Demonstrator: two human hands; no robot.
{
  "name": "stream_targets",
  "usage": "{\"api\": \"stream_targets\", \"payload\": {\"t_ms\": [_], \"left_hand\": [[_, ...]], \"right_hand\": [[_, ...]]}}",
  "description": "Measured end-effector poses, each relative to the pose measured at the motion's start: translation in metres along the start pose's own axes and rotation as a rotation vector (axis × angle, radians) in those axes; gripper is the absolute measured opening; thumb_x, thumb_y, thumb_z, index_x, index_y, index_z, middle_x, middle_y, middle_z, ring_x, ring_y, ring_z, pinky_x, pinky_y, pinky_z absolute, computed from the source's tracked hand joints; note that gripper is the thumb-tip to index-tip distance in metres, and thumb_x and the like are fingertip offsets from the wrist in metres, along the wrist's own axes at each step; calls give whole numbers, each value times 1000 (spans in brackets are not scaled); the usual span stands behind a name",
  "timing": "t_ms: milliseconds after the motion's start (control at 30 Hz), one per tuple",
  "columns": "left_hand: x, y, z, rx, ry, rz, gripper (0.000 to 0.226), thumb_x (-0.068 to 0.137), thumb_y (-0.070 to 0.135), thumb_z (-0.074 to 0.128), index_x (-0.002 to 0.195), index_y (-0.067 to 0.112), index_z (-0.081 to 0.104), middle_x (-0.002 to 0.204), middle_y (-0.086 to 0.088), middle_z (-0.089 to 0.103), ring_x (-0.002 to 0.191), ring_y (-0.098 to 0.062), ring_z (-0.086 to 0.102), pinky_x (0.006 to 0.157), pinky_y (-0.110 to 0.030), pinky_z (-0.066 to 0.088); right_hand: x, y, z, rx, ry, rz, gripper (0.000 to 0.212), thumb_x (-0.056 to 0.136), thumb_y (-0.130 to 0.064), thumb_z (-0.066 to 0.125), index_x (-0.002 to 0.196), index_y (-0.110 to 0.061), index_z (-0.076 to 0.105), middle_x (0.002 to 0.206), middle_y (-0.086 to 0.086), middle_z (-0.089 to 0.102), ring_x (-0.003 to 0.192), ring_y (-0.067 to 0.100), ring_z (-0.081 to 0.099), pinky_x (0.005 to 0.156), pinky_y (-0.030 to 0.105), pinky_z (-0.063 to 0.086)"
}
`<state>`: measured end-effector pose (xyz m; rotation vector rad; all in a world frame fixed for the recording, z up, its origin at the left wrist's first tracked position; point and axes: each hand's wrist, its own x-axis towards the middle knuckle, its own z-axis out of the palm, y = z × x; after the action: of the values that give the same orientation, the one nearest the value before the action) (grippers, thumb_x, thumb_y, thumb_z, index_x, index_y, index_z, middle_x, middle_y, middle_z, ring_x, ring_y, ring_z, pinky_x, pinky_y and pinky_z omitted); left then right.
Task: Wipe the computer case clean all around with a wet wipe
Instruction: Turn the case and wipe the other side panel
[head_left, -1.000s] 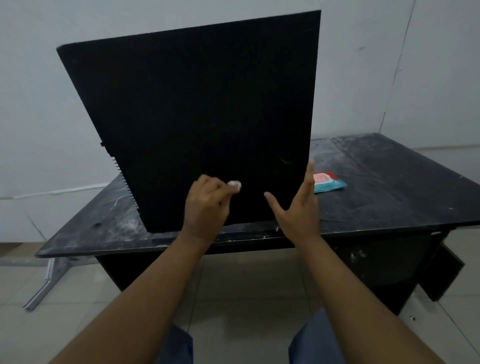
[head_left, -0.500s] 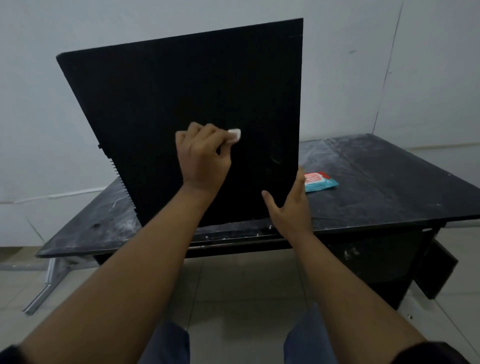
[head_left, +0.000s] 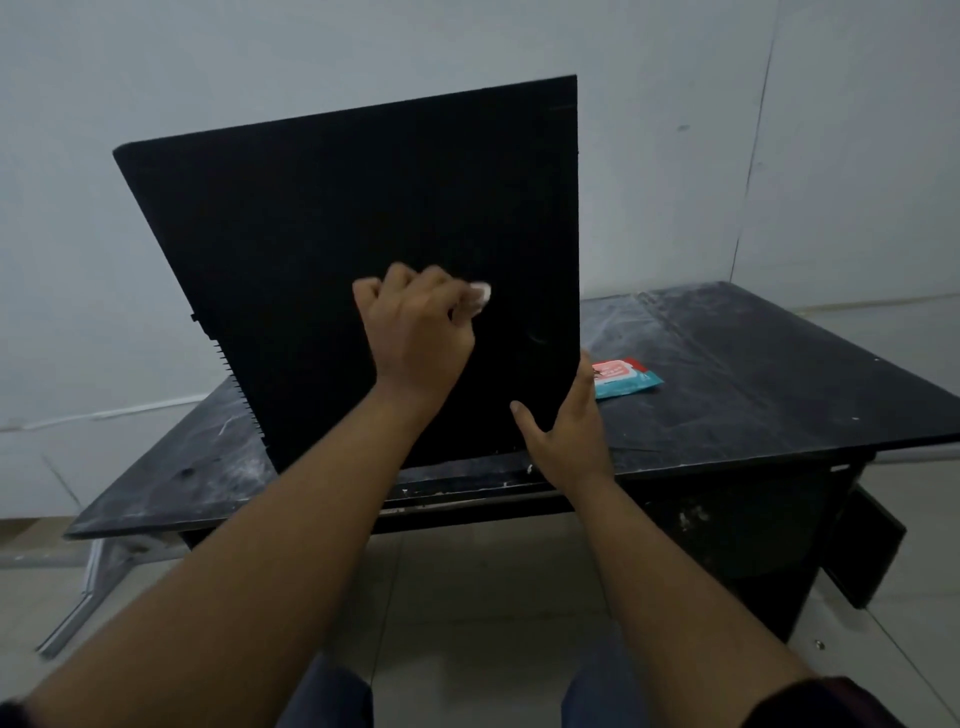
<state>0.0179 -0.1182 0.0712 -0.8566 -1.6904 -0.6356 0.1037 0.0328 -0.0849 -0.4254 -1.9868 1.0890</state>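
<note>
wet wipe (head_left: 479, 298): mostly hidden inside the curled left hand (head_left: 415, 332)
computer case (head_left: 363, 249): lower edge covered by both forearms
wipes pack (head_left: 626, 378): print too small to read, left end behind the right hand (head_left: 566, 431)
desk (head_left: 779, 374): right corner cut off

Both bare forearms are reaching forward and up from the bottom of the view. The left hand (head_left: 415, 332) is curling into a loose fist, knuckles up, back of the hand facing the camera, fingertips pinching a small white wet wipe (head_left: 480, 297). The right hand (head_left: 566, 421) is standing lower and to the right, flat and edge-on, thumb spreading out to the left and fingers pointing upward.
</note>
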Motion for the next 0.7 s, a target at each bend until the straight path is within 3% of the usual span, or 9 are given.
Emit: {"api": "stream_targets", "payload": {"t_ms": [67, 167, 267, 333, 400, 467, 567, 700], "left_hand": [[17, 4, 2, -63, 31, -8, 14, 98, 38, 75, 84, 35, 79, 78, 14, 69, 78, -11, 57, 81, -40, 36], [-3, 6, 9, -80, -29, 43, 17, 100, 32, 75, 84, 34, 79, 74, 12, 66, 74, -12, 56, 79, -41, 38], [-66, 3, 19, -30, -299, 156, 16, 93, 21, 81, 91, 36, 82, 73, 9, 65, 72, -18, 55, 77, -40, 33], [-108, 1, 23, -2, -474, 178, 21, 87, 17, 84, 95, 36, 84, 73, 9, 66, 72, -19, 54, 76, -37, 27], [-127, 0, 24, 13, -526, 163, 22, 85, 16, 86, 95, 35, 85, 73, 10, 68, 72, -18, 53, 75, -37, 24], [-118, 1, 25, 39, -477, 204, 19, 84, 17, 85, 91, 35, 85, 73, 10, 69, 73, -19, 52, 76, -38, 26], [-73, 12, 23, 31, -259, 204, 14, 91, 21, 80, 87, 34, 82, 72, 9, 68, 72, -20, 53, 77, -41, 32], [-10, 31, 24, 7, -7, 135, 14, 98, 29, 77, 85, 32, 81, 75, 11, 71, 74, -18, 55, 78, -41, 35]], "right_hand": [[0, 1, 0, 13, 9, 13, 92, 96, -49, 73, 163, -34, 11, 164, 3, 33, 149, 22, 37, 112, 38, 47], [3, 2, -1, 58, 103, -10, 57, 102, -41, 66, 151, -25, 40, 141, -4, 49, 129, 10, 49, 103, 31, 51], [4, 3, -3, 106, 176, -25, 31, 108, -33, 57, 137, -25, 55, 126, -9, 54, 113, -6, 51, 92, 17, 45], [4, 3, -5, 138, 180, -4, 27, 111, -31, 53, 137, -28, 58, 126, -12, 56, 114, -14, 50, 91, 11, 40], [4, 5, -6, 162, 198, 39, 32, 113, -29, 50, 143, -22, 60, 128, -16, 54, 114, -22, 47, 93, 9, 37], [7, 8, -6, 167, 226, 72, 34, 114, -28, 49, 143, -17, 62, 128, -15, 57, 114, -17, 51, 98, 12, 41], [9, 14, -5, 194, 226, 81, 32, 113, -31, 48, 134, -19, 68, 124, -9, 66, 116, 0, 59, 102, 29, 51], [9, 12, -6, 242, 235, 101, 30, 113, -28, 51, 136, -17, 68, 114, -18, 61, 110, -18, 54, 93, 10, 41]]}}
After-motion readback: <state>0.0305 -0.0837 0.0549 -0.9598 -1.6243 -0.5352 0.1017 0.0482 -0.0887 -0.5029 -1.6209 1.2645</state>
